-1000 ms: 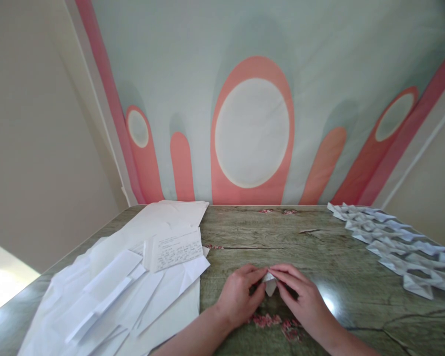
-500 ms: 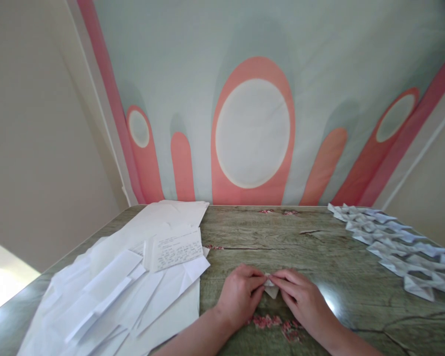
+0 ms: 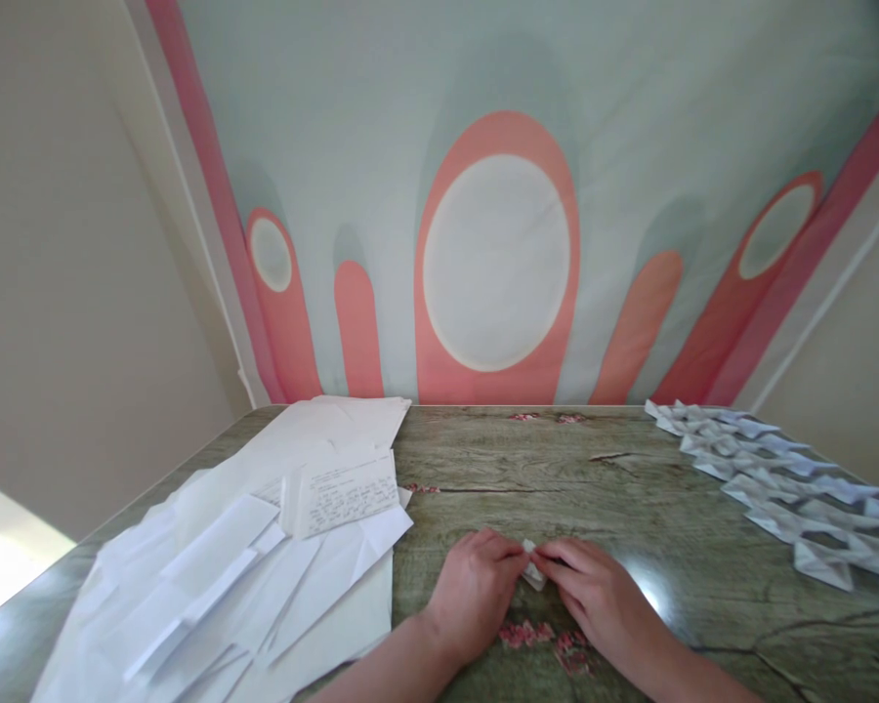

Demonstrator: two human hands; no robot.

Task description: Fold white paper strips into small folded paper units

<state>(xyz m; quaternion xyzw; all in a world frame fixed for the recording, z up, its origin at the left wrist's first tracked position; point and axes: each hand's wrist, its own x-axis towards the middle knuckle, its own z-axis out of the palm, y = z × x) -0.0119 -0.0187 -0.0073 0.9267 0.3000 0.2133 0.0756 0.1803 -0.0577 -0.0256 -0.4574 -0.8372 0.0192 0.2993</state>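
Between my two hands, near the front middle of the table, is a small folded piece of white paper (image 3: 533, 574). My left hand (image 3: 478, 586) pinches it from the left, thumb and fingers pressed together. From the right, my right hand (image 3: 590, 591) grips its other side with closed fingertips. The fingertips of both hands nearly meet at the paper's upper part. Its lower part shows below them, while the rest is hidden by the fingers.
A large spread of white paper sheets (image 3: 278, 605) covers the table's left side, with a handwritten sheet (image 3: 352, 493) on top. Rows of folded paper pieces (image 3: 769, 478) stand along the right side. Behind the wood-patterned table (image 3: 513, 459) rises a patterned wall covering (image 3: 381, 146).
Both hands have shifted very slightly, and the folded paper between them has turned a little. The paper sheets and the folded rows lie as before.
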